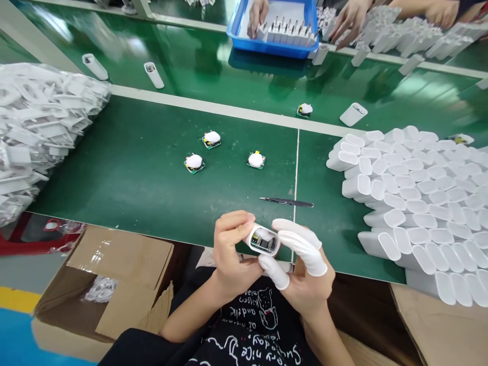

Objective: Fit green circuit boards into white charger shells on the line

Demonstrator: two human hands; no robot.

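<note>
white plastic charger shell [263,240] sits between both hands at the 6 o'clock edge of the green work surface [133,173], open mouth facing up toward the camera, a circuit board visible inside. left hand [231,254] is closed around the shell's left end, thumb and fingers wrapped on it. right hand [305,269] meets the shell from 3 o'clock; three fingertips wear white finger cots [301,244], index and thumb pinching the shell's right rim. the shell's long axis runs roughly 9 to 3 o'clock, so both hands are in contact and neither is nearer.

black tweezers [286,202] lie flat just beyond the hands at 12 o'clock, long axis 9 to 3, nothing between them and the right hand. further out, three loose board assemblies [194,162] rest at 11 to 12 o'clock, well apart. stacked empty shells [415,203] fill the 2 to 3 o'clock area. a heap of white parts [41,122] lies at 10 o'clock. at 12 o'clock, far side, other people's hands work at a blue tray [236,30].
</note>
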